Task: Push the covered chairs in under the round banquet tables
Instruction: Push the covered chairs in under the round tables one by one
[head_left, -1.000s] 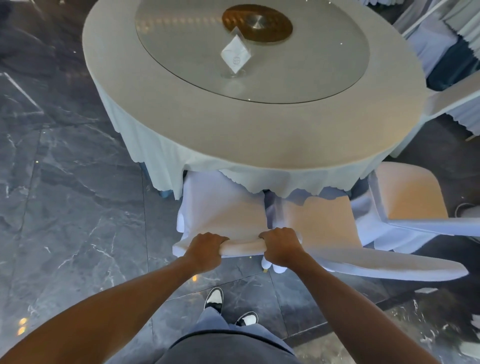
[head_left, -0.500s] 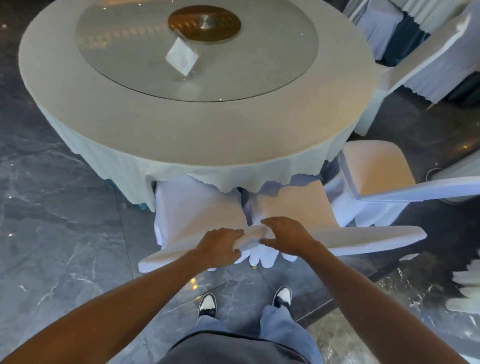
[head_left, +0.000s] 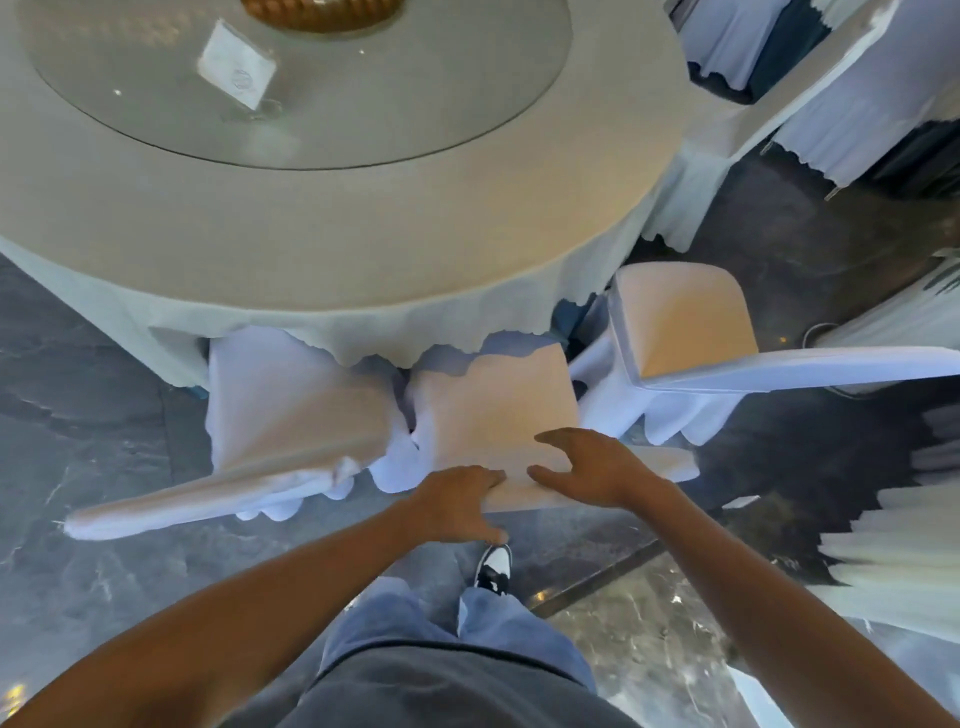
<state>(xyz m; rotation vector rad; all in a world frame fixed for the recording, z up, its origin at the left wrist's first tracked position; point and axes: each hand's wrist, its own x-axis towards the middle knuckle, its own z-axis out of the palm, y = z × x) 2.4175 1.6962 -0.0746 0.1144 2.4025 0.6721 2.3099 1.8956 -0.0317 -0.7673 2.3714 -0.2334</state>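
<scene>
The round banquet table (head_left: 332, 260) wears a white cloth and a glass turntable. Three white-covered chairs stand along its near edge. The left chair (head_left: 291, 410) has its seat partly under the cloth. The middle chair (head_left: 493, 410) is right in front of me, seat front under the cloth's hem. My left hand (head_left: 462, 506) rests on the left end of its backrest top, fingers straight, thumb spread behind. My right hand (head_left: 587, 467) is spread open over the backrest top a little to the right. The right chair (head_left: 680, 322) stands angled, its seat out from the table.
A card holder (head_left: 236, 65) stands on the glass turntable (head_left: 415, 104). More covered chairs (head_left: 753, 119) and draped furniture crowd the upper right. White pleated fabric (head_left: 893, 561) lies at the right edge. My foot (head_left: 493, 566) is on the dark marble floor behind the middle chair.
Both hands gripped the left chair's backrest a second ago. They have shifted right: the right hand went to the middle chair first, the left hand has now followed.
</scene>
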